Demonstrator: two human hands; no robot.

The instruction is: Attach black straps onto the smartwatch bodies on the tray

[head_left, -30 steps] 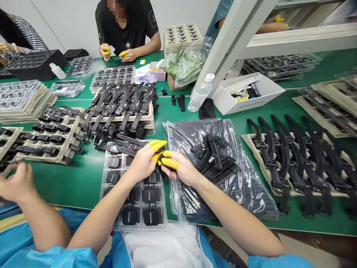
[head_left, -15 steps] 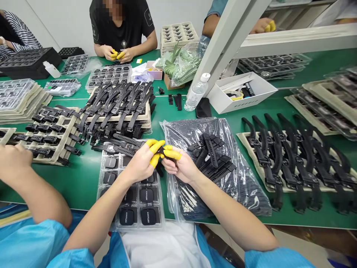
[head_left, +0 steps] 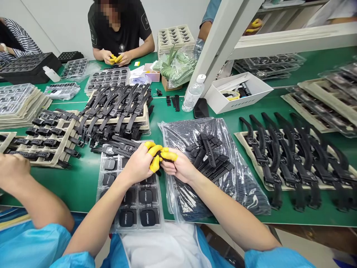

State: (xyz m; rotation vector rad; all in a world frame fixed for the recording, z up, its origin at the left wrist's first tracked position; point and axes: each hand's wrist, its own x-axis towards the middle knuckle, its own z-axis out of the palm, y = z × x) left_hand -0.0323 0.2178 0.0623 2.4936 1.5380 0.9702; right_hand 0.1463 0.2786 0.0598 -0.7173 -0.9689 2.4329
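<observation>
My left hand and my right hand meet over the inner edges of a tray and a bag, with yellow covers on several fingertips. Pinched between them is a small black watch strap, mostly covered by the fingers; whether a watch case is joined to it is hidden. Below my left hand lies a clear plastic tray of square black watch cases. Loose black straps rest on a large clear bag of straps, under and beside my right hand. Several watches with straps lie across the tray's far end.
Trays of strapped watches stand at the back left, and another watch tray is at the right. Beyond the bag are a water bottle, a phone and a white box. A co-worker's arm reaches in from the left.
Both hands stay together at nearly the same place, with the fingers now closer around the black piece. The whole view has shifted slightly.
</observation>
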